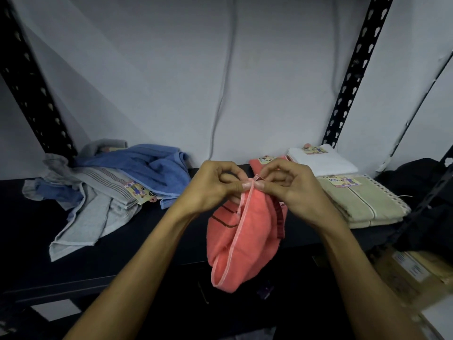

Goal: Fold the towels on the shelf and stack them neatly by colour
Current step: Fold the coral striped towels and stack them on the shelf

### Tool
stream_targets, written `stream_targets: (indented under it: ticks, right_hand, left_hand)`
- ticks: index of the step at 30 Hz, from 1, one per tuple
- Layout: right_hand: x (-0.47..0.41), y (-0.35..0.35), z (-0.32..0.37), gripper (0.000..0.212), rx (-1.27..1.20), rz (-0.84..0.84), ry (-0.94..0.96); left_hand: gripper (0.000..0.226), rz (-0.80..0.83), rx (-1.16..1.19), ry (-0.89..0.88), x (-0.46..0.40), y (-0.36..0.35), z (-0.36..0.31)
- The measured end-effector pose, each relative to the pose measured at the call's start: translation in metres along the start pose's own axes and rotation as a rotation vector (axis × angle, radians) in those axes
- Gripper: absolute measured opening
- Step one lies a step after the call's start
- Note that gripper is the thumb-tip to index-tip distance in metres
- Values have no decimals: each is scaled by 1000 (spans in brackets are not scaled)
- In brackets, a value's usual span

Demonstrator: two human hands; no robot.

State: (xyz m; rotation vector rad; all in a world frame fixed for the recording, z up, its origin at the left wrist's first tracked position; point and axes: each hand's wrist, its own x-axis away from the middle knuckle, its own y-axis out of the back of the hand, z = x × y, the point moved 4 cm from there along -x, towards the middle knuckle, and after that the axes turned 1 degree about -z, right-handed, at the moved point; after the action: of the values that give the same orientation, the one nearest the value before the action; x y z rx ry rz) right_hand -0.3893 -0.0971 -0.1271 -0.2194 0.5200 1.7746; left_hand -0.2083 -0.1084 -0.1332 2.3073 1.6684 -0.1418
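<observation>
A coral-pink towel (247,231) hangs doubled over in front of the dark shelf (29,231), its pale hem running down the middle. My left hand (215,185) and my right hand (286,185) pinch its top corners together, thumbs touching. On the shelf's left lies a loose heap: a blue towel (147,165) over grey towels (98,207). At the right sit a folded beige stack (362,204), a folded white towel (323,159) behind it, and a folded pink towel (263,161) partly hidden by my right hand.
Black slotted uprights stand at the back left (31,94) and back right (355,69) of the shelf. A grey cable (225,82) runs down the white wall. Dark fabric (416,175) and a cardboard box (404,268) sit at the far right.
</observation>
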Motion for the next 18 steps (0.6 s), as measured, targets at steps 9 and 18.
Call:
stream_targets:
  ticks: [9,18]
  right_hand:
    - [-2,-2,-1,10,260,-67,146]
    - [-3,-6,-3,20,240,-98,126]
  left_hand:
    - [17,-87,67,15,4,4,1]
    - [17,-31,18,-16,8,9,-8]
